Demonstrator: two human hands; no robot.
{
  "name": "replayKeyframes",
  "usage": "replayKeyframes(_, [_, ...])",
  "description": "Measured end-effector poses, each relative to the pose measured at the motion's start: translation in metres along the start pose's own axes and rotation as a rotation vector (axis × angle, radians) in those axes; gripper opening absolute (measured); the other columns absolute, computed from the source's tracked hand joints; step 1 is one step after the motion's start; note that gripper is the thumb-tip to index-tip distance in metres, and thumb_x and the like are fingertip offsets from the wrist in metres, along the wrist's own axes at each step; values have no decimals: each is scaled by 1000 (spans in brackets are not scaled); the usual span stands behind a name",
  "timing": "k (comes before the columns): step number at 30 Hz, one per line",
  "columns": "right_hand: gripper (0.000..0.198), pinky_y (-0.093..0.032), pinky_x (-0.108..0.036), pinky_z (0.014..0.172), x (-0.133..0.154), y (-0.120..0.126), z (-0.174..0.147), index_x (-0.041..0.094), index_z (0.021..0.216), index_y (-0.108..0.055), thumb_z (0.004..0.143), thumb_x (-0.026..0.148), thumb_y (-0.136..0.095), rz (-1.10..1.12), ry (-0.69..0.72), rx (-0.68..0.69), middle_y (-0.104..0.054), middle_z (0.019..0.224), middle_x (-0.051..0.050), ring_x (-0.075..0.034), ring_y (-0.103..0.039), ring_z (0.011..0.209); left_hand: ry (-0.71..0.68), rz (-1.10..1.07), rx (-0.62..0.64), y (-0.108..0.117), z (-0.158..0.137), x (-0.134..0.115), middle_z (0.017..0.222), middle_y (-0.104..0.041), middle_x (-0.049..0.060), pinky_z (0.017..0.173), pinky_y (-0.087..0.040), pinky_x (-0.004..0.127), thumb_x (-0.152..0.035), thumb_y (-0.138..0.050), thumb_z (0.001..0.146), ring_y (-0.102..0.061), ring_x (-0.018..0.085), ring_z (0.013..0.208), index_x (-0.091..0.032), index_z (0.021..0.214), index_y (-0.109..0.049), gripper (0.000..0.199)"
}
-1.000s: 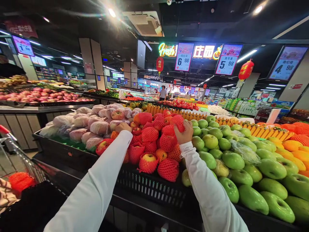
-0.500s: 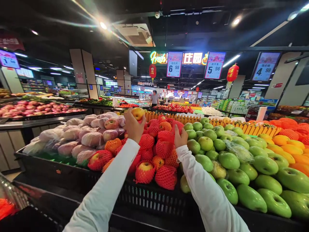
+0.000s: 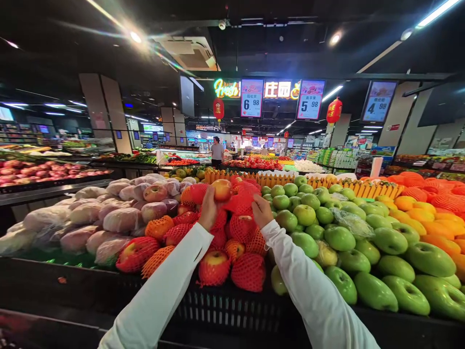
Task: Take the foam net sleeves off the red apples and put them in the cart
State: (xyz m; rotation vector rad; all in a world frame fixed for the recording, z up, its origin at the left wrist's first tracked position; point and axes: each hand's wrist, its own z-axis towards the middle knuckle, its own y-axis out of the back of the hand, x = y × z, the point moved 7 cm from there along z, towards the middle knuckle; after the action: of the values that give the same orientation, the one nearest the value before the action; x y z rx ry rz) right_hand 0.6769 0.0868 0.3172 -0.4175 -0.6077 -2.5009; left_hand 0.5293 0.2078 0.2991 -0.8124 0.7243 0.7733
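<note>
Nearest us, both our white sleeves (image 3: 160, 291) are reaching forward over the black crate (image 3: 232, 312), its slatted front wall facing us. Just behind that wall, apples in red foam nets (image 3: 249, 271) are sitting in a heap, a few orange nets (image 3: 160, 228) showing among them at the left.

Above the heap we are working with both hands. Our left hand (image 3: 208, 211) is gripping a bare apple (image 3: 222, 190), red and yellow, its fingers curled around the near side. Our right hand (image 3: 262, 212) is pinching the right end of a red foam net (image 3: 244, 199), fingers closed on it. The net is spreading between the hands; whether its left end is touching the apple, we cannot tell.

To the left, film-wrapped fruit (image 3: 121, 219) is lying in rows; to the right, green apples (image 3: 340, 240) are piling up beside the netted heap, with orange fruit (image 3: 432, 228) beyond.

Farther back, a yellow picket divider (image 3: 378, 189) is running behind the fruit. A person (image 3: 217, 152) is standing well beyond it. Overhead, price signs (image 3: 252, 98) are hanging, reading 6.98, 5.98 and 4.98.
</note>
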Motion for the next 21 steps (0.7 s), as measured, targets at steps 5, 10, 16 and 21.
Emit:
replayKeyframes(5, [25,-45,-30,70,9,-12,2,25,58,-28,77,23,-45,-53,4,180,-49,61,-1,-18,-53,68,159,-279,7,0,4,9,123,-71,12,85,-61,30,-63,-48,97,-70,23,111,-15,126,-63,58])
replayKeyframes(10, [24,-47,-30,61,-9,-22,-4,25,66,-38,67,22,-61,-30,-172,196,-59,65,1,-17,-57,61,198,-299,121,-4,2,15,126,-70,13,84,-63,34,-56,-66,90,-69,27,113,-16,130,-63,56])
replayKeyframes(16, [36,-53,-47,98,9,-10,-2,20,97,-61,65,28,-76,-114,52,68,-68,108,-12,-30,-64,106,195,-111,317,-18,-12,20,122,-70,4,69,-56,22,-52,-86,72,-69,18,96,-25,124,-67,61])
replayKeyframes(21, [42,-53,-49,99,16,-10,-4,17,101,-62,66,33,-79,-126,96,116,-65,113,-16,-32,-63,109,79,-12,491,-26,-18,8,128,-68,7,98,-51,29,-49,-91,69,-64,23,117,-22,125,-68,66])
